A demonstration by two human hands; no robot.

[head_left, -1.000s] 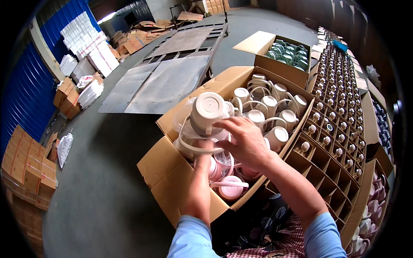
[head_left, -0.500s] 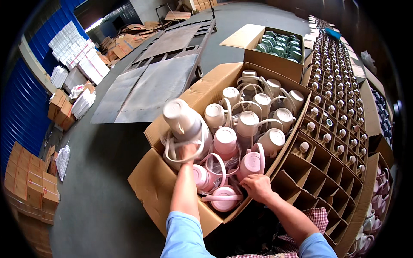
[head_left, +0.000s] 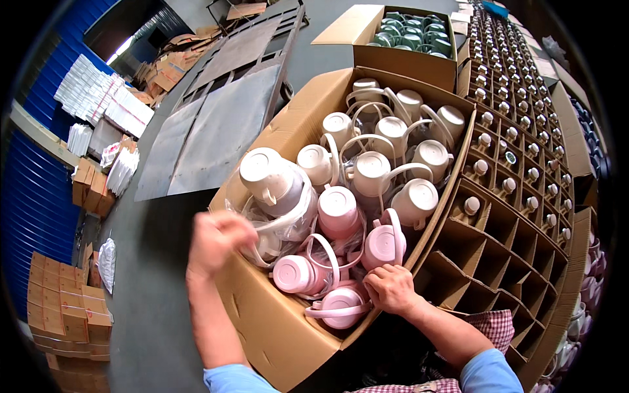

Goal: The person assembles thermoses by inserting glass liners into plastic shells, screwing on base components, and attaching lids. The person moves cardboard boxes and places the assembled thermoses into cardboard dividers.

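Note:
A large open cardboard box (head_left: 278, 327) stands in front of me, packed with cream jugs (head_left: 372, 173) and pink jugs (head_left: 337, 213) that have loop handles. Clear plastic film lies among some of them. At the box's left side, a cream jug (head_left: 260, 171) sits higher than its neighbours, tilted, with its pale handle beside it. My left hand (head_left: 219, 242), fingers bent and smeared by motion, is beside that handle and film; whether it holds anything is unclear. My right hand (head_left: 392, 288) is closed over the box's near right rim, next to a pink jug (head_left: 384, 245).
To the right, a divided carton (head_left: 501, 262) holds white-capped bottles (head_left: 480, 167) in several cells. Another box (head_left: 406, 75) of green jugs stands behind. A metal platform cart (head_left: 216, 118) is at the far left. Stacked cartons (head_left: 65, 304) line the left side.
My left hand has come out from under the tilted cream jug and moved left, toward the box's outer edge. That jug now sits lower in the box. My right hand stays at the rim.

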